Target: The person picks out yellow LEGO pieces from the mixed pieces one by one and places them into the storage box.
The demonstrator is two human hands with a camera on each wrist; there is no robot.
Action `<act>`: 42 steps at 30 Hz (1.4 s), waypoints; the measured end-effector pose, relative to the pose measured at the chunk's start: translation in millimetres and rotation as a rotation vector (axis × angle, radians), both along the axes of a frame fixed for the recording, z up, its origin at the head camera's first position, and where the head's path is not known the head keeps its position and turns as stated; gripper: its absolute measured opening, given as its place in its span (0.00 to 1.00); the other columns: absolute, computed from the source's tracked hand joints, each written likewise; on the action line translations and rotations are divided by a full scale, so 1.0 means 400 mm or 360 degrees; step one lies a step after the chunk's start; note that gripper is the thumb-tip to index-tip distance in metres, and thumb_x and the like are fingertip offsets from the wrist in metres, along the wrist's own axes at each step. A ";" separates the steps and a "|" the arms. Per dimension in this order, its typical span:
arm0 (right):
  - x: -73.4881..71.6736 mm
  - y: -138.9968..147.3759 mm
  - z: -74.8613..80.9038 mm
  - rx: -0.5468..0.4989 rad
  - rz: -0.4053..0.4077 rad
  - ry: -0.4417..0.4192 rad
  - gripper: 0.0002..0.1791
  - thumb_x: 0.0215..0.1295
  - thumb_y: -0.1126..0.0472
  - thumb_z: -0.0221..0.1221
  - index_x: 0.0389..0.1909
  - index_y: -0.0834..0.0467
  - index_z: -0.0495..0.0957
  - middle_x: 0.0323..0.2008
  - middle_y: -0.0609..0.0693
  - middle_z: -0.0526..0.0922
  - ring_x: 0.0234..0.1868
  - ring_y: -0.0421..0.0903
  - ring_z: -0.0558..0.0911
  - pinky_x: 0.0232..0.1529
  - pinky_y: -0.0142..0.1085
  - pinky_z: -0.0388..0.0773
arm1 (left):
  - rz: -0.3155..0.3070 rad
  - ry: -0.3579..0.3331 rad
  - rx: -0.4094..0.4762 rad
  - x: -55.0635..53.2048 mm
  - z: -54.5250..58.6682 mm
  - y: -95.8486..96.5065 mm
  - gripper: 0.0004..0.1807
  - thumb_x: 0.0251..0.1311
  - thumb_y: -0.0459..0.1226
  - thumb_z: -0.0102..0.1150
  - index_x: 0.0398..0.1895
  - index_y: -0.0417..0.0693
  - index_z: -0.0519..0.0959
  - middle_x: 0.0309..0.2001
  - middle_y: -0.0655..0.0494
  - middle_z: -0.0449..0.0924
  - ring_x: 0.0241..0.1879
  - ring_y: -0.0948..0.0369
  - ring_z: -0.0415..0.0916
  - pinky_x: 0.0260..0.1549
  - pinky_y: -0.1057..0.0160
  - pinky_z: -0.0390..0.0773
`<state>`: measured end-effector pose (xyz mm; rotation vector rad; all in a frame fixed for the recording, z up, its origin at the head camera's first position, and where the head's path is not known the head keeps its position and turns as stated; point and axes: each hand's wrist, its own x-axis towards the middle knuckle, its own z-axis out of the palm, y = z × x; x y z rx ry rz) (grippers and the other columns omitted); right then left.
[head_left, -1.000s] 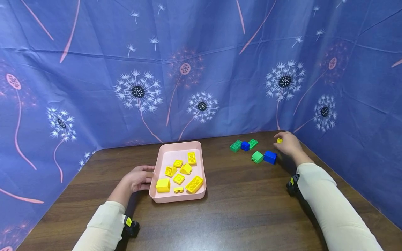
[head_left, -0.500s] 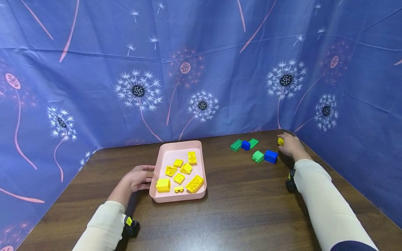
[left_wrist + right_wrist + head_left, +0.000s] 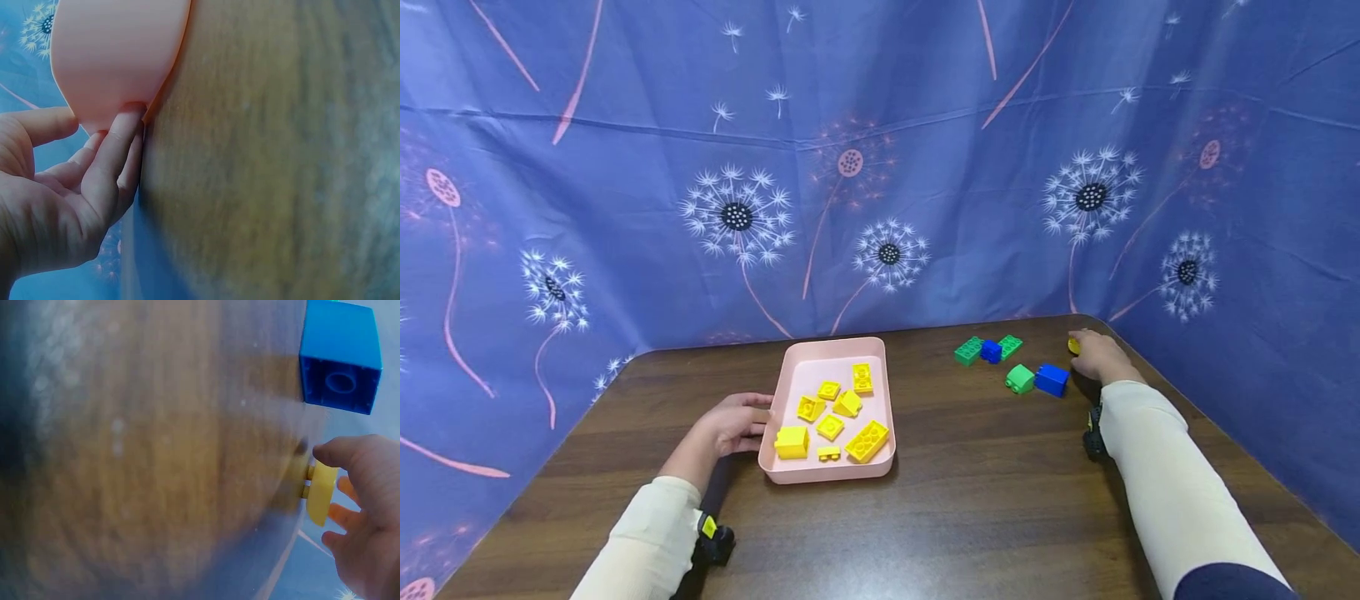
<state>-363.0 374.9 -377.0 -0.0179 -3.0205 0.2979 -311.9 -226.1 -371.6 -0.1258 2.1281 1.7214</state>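
At the far right of the table, my right hand [image 3: 1102, 357] pinches a yellow brick [image 3: 320, 495] between thumb and fingers. In the right wrist view its studs point toward the wood, and part of it is hidden by the hand. A larger blue brick [image 3: 1051, 380] lies just left of that hand, with a light green brick [image 3: 1019, 379] beside it. My left hand [image 3: 733, 424] touches the left outer wall of a pink tray [image 3: 825, 477], fingers against the side and thumb at the rim. Several yellow bricks [image 3: 867, 442] lie scattered inside the tray.
Behind the blue brick, two dark green bricks [image 3: 968, 351] and a small blue brick [image 3: 991, 351] sit close together. The brown wooden table [image 3: 970, 500] ends at a blue dandelion-print cloth [image 3: 970, 208] at the back and both sides.
My right hand moves slightly forward and right, then down at the table's far right corner; the yellow brick turns in its fingers. The left hand and tray stay in place.
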 end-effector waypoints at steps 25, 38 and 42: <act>0.026 0.016 0.038 -0.0055 0.0013 -0.0053 0.24 0.58 0.70 0.57 0.56 0.72 0.70 0.51 0.73 0.75 0.49 0.70 0.74 0.47 0.62 0.72 | 0.0007 -0.0026 -0.0014 -0.004 0.002 0.000 0.30 0.64 0.29 0.52 0.69 0.34 0.59 0.51 0.38 0.77 0.38 0.58 0.81 0.45 0.48 0.80; 0.049 0.013 0.052 -0.0027 0.0074 0.0051 0.23 0.58 0.67 0.60 0.55 0.72 0.72 0.50 0.73 0.75 0.48 0.69 0.75 0.47 0.62 0.72 | 0.0015 -0.0018 -0.0016 -0.003 0.000 0.003 0.30 0.62 0.28 0.52 0.68 0.34 0.60 0.48 0.39 0.79 0.37 0.57 0.82 0.43 0.48 0.81; 0.062 0.003 0.065 -0.0015 0.0103 0.0099 0.23 0.59 0.66 0.60 0.55 0.72 0.72 0.49 0.72 0.77 0.47 0.69 0.76 0.47 0.63 0.72 | 0.0001 -0.0003 -0.0015 -0.001 0.000 0.003 0.31 0.62 0.28 0.51 0.69 0.33 0.59 0.48 0.40 0.79 0.37 0.58 0.81 0.43 0.49 0.81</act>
